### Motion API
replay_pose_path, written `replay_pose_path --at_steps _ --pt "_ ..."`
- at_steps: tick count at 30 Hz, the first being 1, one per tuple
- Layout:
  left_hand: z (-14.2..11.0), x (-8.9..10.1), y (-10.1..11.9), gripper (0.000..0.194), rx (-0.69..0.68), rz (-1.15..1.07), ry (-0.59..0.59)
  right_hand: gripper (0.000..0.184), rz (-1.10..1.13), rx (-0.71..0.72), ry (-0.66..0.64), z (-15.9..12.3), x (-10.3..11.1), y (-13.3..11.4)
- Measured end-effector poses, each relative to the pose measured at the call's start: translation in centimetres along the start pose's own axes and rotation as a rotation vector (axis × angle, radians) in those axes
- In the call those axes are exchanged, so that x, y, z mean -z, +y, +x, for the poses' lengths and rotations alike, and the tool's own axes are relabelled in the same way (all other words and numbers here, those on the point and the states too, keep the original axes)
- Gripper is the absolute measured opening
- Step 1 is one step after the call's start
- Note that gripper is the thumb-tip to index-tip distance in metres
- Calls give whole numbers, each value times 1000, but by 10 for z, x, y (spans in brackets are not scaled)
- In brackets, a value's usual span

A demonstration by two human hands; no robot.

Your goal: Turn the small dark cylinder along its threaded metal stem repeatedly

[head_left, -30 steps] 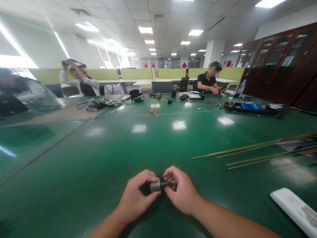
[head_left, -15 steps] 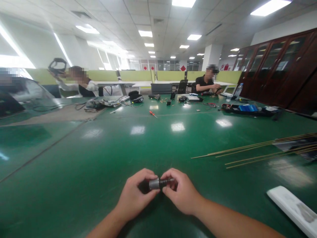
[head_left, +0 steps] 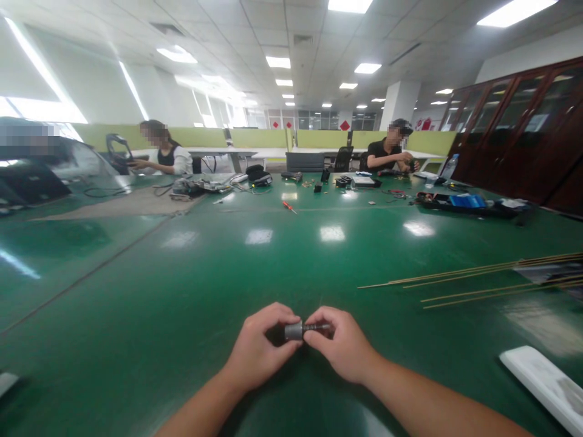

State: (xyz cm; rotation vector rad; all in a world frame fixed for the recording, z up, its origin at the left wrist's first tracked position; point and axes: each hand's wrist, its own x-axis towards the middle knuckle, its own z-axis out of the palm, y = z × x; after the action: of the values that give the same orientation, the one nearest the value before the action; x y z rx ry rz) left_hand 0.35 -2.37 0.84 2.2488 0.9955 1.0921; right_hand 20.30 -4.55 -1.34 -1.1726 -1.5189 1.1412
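Low in the middle of the view, a small grey metal cylinder with a thin ridged shaft (head_left: 294, 331) lies level between my hands, just above the green table (head_left: 204, 273). My left hand (head_left: 260, 343) grips the cylinder's body between thumb and fingers. On the other side, my right hand (head_left: 341, 343) pinches the shaft close to the cylinder's end. Its fingers hide part of the shaft, and the inner side of the cylinder is covered by my left palm.
Several thin brass-coloured rods (head_left: 455, 276) lie to the right, above a white bar-shaped object (head_left: 542, 382). Farther off are a red screwdriver (head_left: 288, 207) and a long black tray (head_left: 469, 206) with blue material. People sit across the table, one holding a dark ring-shaped frame (head_left: 119, 152).
The view has swung slightly left. My right fingers have moved up against the cylinder, covering its dark collar. At left, a person has lowered the ring-shaped frame from overhead.
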Motion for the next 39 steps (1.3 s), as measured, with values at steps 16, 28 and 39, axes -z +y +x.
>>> replay_pose_path --at_steps 16,28,39 --pt "-12 6 15 14 -101 46 -59 8 63 86 -115 -9 5 -4" --pt "-13 10 16 17 -120 66 -55 8 97 64 -127 -8 6 -3" --pt "-11 10 12 17 -143 66 -39 10 128 64 -116 -6 5 1"
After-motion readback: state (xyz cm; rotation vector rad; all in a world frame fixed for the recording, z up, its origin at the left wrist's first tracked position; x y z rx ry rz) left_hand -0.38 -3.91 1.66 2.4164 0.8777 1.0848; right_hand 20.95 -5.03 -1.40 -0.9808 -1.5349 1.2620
